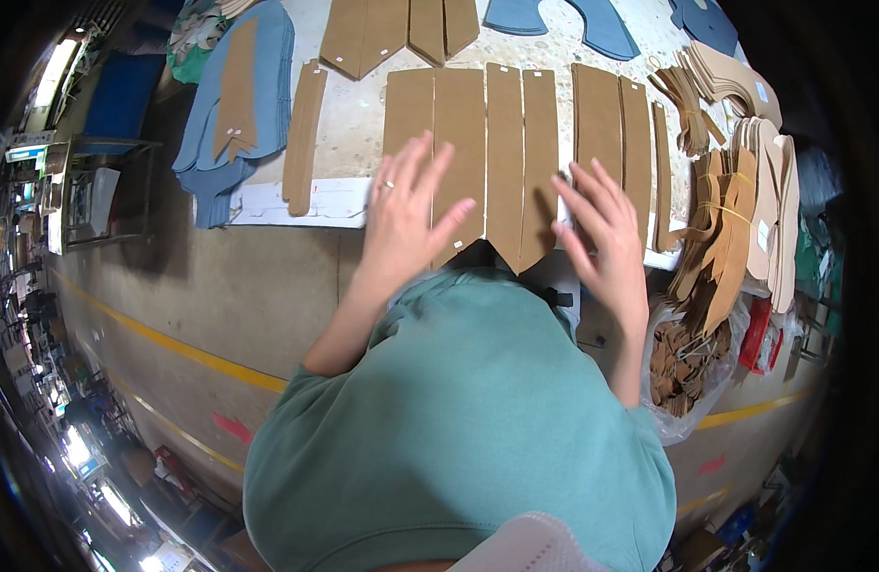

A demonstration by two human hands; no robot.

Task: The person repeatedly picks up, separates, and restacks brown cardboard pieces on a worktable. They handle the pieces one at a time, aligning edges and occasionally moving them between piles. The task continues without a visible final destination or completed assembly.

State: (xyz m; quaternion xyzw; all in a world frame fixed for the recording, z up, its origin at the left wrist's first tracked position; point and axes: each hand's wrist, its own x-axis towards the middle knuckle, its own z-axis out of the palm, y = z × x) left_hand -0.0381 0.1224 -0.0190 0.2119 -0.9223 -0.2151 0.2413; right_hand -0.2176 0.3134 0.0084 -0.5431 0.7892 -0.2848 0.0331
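Brown pointed panels (pixel 504 143) are lying side by side along the near edge of the white table (pixel 353 124), their tips jutting past it. Over their left part, the left hand (pixel 401 214) is showing its back, fingers fanning toward the far side, thumb pointing right; it is visibly clasping nothing. At their right, the right hand (pixel 608 224) is angling up and leftward, fingers parted and gently bent, likewise unclenched. Whether either hand is touching the panels, one cannot tell. Both bare forearms are slanting forward from a teal top (pixel 458 400). Farther left, blue pieces (pixel 274 81) are lying stacked; at right, a tan bundle (pixel 730 224) is hanging above a plastic bag (pixel 673 424).
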